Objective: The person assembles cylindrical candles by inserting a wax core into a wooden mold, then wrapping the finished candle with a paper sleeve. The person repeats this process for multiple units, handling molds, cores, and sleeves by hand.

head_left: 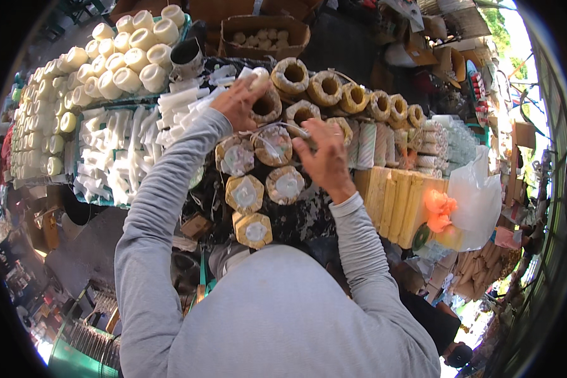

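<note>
My left hand [239, 105] reaches across hollow hexagonal tubes, its fingers bent around a short white cylindrical piece [257, 75]. Just beside it gapes the dark opening of a thick-walled tube [266, 114]. My right hand [326, 154] rests its spread fingers by another open yellowish tube [301, 109]; nothing shows in its grip. A thin whitish strip [282, 125] arches between the two hands. Closer to me stand several yellow-brown hexagonal blocks [244, 193] whose tops have pale, cloudy round centres.
White jar-shaped pieces [127, 79] are stacked at the left, near a green crate [110, 203] of white sticks. More hollow tubes [355, 97] line the back. Yellow slabs [394, 205], an orange crumpled bag [440, 208] and a clear plastic bag [475, 192] lie at the right.
</note>
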`<state>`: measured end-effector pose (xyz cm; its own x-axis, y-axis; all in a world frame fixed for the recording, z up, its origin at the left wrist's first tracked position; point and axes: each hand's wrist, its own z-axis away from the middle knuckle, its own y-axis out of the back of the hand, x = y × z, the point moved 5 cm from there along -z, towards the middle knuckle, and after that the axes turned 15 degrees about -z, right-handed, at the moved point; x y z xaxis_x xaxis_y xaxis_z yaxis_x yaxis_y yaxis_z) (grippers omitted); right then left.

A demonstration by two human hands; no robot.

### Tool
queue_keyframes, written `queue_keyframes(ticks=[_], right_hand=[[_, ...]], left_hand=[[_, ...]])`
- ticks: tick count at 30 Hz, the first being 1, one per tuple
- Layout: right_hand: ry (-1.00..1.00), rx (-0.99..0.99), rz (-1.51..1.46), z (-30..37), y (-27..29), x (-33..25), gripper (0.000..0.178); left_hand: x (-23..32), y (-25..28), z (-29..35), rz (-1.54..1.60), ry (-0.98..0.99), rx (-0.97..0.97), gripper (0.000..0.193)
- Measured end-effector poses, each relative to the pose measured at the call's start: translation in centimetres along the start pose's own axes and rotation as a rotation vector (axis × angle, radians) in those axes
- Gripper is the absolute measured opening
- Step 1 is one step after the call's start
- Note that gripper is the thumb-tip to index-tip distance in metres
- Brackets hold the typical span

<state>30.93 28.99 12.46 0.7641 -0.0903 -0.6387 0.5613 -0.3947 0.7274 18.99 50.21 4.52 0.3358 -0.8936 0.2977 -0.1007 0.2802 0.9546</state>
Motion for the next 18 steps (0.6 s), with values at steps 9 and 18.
queue_keyframes(ticks=[9,18], right_hand=[[-0.282,-0.257,-0.092,10.0,-2.5,-0.2,0.085],[-0.184,-0.325,-0.372,13.4,-5.4,2.4,0.125]], left_hand=[[19.3,21.9,11.0,0.839,-0.7,0.516,0.017],[32.9,23.3,17.5,0.529,-0.938,0.277,0.045]])
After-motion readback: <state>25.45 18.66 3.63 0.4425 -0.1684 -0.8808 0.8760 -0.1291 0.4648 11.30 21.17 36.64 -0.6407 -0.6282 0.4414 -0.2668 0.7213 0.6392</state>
